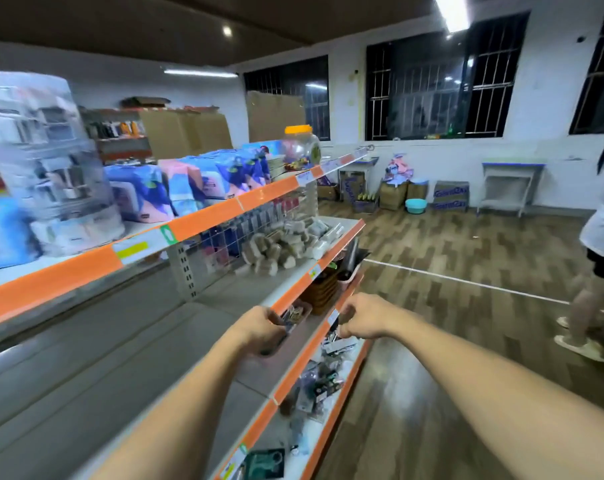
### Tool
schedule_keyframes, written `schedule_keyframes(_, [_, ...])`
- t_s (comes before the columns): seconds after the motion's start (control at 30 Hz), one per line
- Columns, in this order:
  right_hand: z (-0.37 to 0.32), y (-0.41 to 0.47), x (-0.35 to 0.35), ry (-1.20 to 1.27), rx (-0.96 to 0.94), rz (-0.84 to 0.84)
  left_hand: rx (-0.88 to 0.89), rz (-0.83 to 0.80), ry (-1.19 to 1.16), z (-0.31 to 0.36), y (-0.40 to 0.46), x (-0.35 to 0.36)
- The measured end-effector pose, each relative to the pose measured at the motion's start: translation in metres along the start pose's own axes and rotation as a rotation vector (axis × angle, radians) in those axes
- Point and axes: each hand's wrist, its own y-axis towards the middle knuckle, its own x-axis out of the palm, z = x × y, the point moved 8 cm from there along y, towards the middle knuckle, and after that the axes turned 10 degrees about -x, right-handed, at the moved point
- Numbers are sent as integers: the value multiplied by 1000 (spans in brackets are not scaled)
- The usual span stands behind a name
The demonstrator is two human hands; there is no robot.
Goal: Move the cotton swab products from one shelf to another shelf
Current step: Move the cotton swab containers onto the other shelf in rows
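Forearms fill my foreground. Left hand curled round small dark packet at middle shelf edge; contents too blurred to name. Right hand pinching something tiny just right of that shelf's lip. Cotton swab packs heaped farther along same shelf, beyond both grips. I judge most of transfer still ahead.

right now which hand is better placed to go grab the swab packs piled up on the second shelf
Probably the left hand. It is on the shelf side, level with the deck where the swab packs are piled further along. The right hand sits at the outer orange edge of the shelf below, over small packets.
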Motion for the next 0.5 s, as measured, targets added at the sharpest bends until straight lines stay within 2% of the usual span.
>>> schedule_keyframes(0.3, [118,40,-81,-16,46,32,17,-49,4,120,85,57])
schedule_keyframes(0.5, [169,73,-118,-15,51,28,62,-10,23,190,130,68])
